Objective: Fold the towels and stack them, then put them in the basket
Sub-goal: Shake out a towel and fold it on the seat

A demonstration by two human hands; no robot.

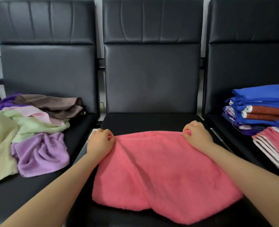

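No legible text, label, brand, number or sign found on any item in view. Small white tags on the folded stack (265,112) at the right seat are unreadable.

Three black leatherette seats (151,122) standing side by side in a row. Middle seat is carrying a coral-pink terry towel (165,174), spread over its cushion. Left seat is holding a loose heap of unfolded cloths (30,128): green, lilac, pale pink, brown, purple. Right seat is bearing a stack of folded towels (265,115), blue, rust and pink.
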